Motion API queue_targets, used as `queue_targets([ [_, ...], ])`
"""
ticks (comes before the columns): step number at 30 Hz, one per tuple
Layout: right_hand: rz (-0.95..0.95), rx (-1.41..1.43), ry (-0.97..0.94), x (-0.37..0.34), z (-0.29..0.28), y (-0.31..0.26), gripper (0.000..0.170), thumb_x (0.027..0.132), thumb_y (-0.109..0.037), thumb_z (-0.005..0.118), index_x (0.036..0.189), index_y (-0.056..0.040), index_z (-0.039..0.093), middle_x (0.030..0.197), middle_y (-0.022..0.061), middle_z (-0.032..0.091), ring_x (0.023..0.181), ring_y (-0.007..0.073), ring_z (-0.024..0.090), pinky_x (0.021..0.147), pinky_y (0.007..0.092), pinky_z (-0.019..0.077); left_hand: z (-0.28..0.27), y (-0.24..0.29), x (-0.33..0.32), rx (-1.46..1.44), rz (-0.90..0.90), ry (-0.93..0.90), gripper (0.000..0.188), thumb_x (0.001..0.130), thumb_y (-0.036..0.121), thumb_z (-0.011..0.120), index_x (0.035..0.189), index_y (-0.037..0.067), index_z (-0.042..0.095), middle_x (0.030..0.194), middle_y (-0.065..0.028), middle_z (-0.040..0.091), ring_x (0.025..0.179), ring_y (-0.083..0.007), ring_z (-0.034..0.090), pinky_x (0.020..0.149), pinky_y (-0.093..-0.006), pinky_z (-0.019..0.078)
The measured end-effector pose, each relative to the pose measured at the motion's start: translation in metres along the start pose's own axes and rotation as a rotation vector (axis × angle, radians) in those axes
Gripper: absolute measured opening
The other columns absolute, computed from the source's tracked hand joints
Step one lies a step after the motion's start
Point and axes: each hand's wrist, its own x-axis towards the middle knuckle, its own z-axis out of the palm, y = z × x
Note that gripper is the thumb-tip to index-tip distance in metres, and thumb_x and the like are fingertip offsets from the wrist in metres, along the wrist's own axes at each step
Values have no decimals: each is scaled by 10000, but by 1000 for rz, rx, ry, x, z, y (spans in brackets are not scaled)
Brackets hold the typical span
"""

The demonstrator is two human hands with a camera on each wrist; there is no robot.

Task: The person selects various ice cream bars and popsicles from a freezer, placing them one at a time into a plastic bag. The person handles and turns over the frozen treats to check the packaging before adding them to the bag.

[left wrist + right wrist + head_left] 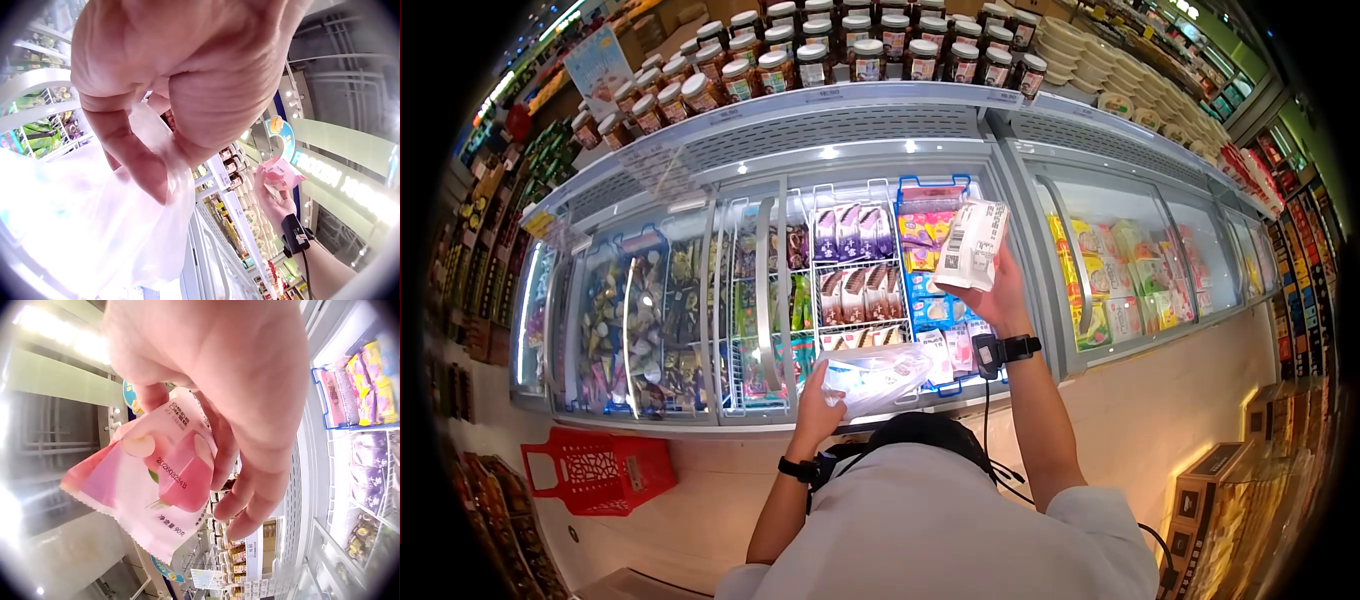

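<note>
My right hand point(1001, 296) grips a wrapped ice cream packet point(974, 246) above the freezer chest. Its back, white with a barcode, shows in the head view. In the right wrist view the packet point(164, 472) has a pink front with a peach-like picture and a zigzag edge, and my fingers and thumb hold its sides. My left hand point(816, 408) pinches the edge of a thin translucent plastic bag point(882, 382) over the front of the chest. In the left wrist view my thumb and fingers close on the bunched plastic bag point(156, 244); what it contains is blurred.
Below my hands, a blue wire basket point(908, 300) and white wire racks hold purple, brown and yellow packets. A door handle point(772, 290) stands to the left. Jars point(866, 62) line the shelf behind. A red shopping basket point(605, 470) sits on the floor at left.
</note>
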Motion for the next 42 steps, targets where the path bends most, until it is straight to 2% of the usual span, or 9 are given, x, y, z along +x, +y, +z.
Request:
queue_targets([
  [5, -18, -68, -36, -2, 3, 0, 632, 1050, -510, 360, 1540, -116, 296, 1467, 117, 484, 1294, 332, 541, 995, 558, 500, -4, 4, 2, 259, 61, 14, 790, 759, 26, 661, 1486, -37, 359, 1479, -293, 432, 1340, -413, 473, 1078, -384, 437],
  [11, 77, -327, 30, -6, -25, 14, 567, 1016, -350, 568, 1465, -68, 366, 1382, 127, 544, 1235, 279, 586, 982, 458, 531, -3, -16, 8, 573, 306, 138, 876, 732, 34, 743, 1505, -29, 335, 1480, -271, 451, 1169, -342, 614, 857, -357, 541],
  [14, 103, -461, 70, -9, -9, 22, 566, 965, -328, 660, 1408, -75, 416, 1308, 100, 583, 1178, 244, 621, 926, 425, 564, -6, 5, 4, 332, 133, 41, 858, 733, 23, 714, 1493, -48, 321, 1503, -291, 399, 1369, -418, 435, 1104, -401, 413],
  [16, 105, -474, 42, -9, -12, 29, 574, 956, -336, 668, 1401, -72, 418, 1300, 98, 585, 1184, 240, 617, 922, 434, 560, -6, 2, 4, 350, 163, 57, 875, 731, 23, 729, 1501, -41, 320, 1505, -279, 405, 1356, -396, 458, 1026, -370, 459],
  [18, 85, -397, 22, -6, -26, 40, 619, 967, -389, 633, 1443, -84, 382, 1318, 114, 577, 1216, 283, 593, 961, 503, 514, -5, -8, 5, 453, 253, 94, 892, 736, 26, 747, 1516, -26, 318, 1515, -262, 410, 1324, -342, 515, 877, -315, 543],
  [21, 84, -196, 7, -7, -31, 51, 681, 970, -478, 593, 1477, -96, 348, 1328, 145, 569, 1228, 364, 570, 997, 558, 467, -4, -6, 5, 312, 169, 58, 858, 729, 25, 716, 1492, -51, 330, 1486, -285, 421, 1363, -421, 441, 1091, -395, 426],
  [27, 173, 50, -63, -8, -22, 57, 770, 976, -658, 400, 1515, -117, 297, 1334, 199, 534, 1235, 419, 540, 989, 648, 442, -6, -5, 4, 335, 170, 71, 876, 733, 22, 746, 1507, -25, 339, 1506, -254, 429, 1255, -332, 572, 894, -341, 538],
  [29, 195, 64, -41, -5, -28, 54, 708, 1009, -622, 352, 1509, -122, 316, 1314, 185, 546, 1213, 403, 554, 976, 645, 449, -5, -4, 3, 303, 148, 57, 862, 729, 26, 727, 1496, -39, 339, 1486, -278, 432, 1327, -395, 484, 1034, -382, 452],
  [42, 132, -508, 116, 12, -23, 50, 447, 1030, -269, 549, 1357, 31, 494, 1215, 106, 646, 1042, 171, 645, 916, 331, 511, -4, -3, 5, 234, 110, 47, 877, 717, 33, 713, 1501, -51, 328, 1484, -302, 417, 1389, -415, 416, 1123, -397, 391],
])
